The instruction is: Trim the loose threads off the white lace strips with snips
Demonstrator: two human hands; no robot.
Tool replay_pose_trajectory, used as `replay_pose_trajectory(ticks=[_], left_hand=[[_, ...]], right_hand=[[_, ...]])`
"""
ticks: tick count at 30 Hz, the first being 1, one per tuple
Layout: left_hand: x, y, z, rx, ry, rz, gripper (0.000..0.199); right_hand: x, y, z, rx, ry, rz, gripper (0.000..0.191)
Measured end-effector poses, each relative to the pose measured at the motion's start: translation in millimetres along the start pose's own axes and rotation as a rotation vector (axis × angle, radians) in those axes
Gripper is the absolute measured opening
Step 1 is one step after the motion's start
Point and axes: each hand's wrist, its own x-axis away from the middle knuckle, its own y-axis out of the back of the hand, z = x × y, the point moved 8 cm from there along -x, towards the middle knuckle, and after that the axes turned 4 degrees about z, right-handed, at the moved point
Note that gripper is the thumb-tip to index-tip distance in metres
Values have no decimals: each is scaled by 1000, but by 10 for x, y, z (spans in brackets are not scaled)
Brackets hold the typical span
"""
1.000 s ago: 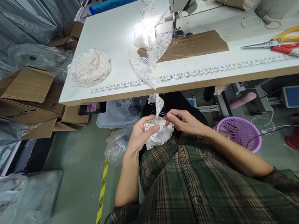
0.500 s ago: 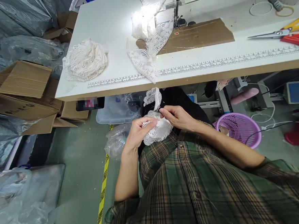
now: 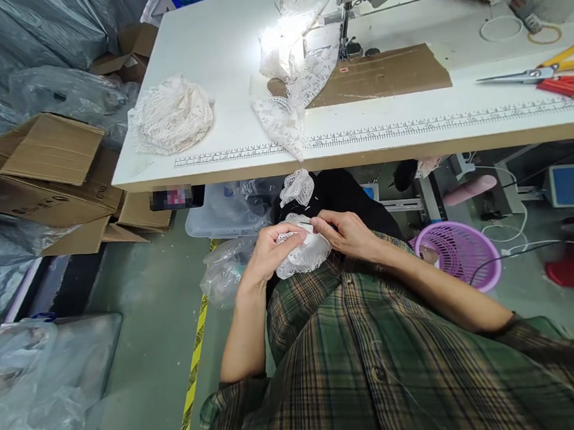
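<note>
White lace (image 3: 305, 256) lies bunched over the lap, below the table's front edge. My left hand (image 3: 272, 252) pinches it from the left, thumb and fingers together on the fabric. My right hand (image 3: 345, 234) is closed at the lace's upper right, holding a small thin dark tool (image 3: 307, 223) whose kind is too small to tell. Another loop of lace (image 3: 297, 188) hangs between the hands and the table edge. More lace (image 3: 286, 103) spreads on the table beside the sewing machine (image 3: 345, 31).
On the white table (image 3: 227, 68) are a lace bundle (image 3: 172, 115), brown cardboard (image 3: 385, 74) and yellow-handled scissors (image 3: 533, 74). A purple basket (image 3: 459, 255) stands on the floor at right, cardboard boxes (image 3: 51, 153) at left.
The loop of lace below the table edge has folded over and changed shape. The dark tool shows more clearly. My hands have barely moved; the view has shifted slightly.
</note>
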Motion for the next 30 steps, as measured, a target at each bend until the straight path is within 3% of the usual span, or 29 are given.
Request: replay_pose_trajectory(ticks=[4, 8, 10, 14, 18, 21, 23, 27, 30], left_hand=[[-16, -4, -37, -29, 20, 8, 18], [-48, 26, -120, -55, -24, -14, 19], [-88, 130, -155, -50, -64, -115, 26], [-197, 355, -273, -180, -203, -370, 42], [-300, 208, -416, -391, -296, -358, 14], [-242, -9, -585, -478, -430, -256, 17], [-156, -41, -700, -470, -521, -213, 12], [-43, 260, -809, -321, -587, -271, 26], [-86, 285, -711, -215, -541, -101, 42]], right_hand=[[7, 106, -74, -173, -12, -55, 48], [-60, 333, -16, -249, 5, -305, 41], [-119, 368, 53, -265, 15, -386, 38], [-251, 312, 186, -254, 42, -423, 33], [-337, 318, 216, -175, -26, -475, 31], [-336, 391, 246, -142, -39, -530, 29], [-287, 427, 290, -162, 8, -531, 26], [-69, 386, 435, -211, 125, -396, 26], [111, 259, 549, -265, 160, -201, 27]])
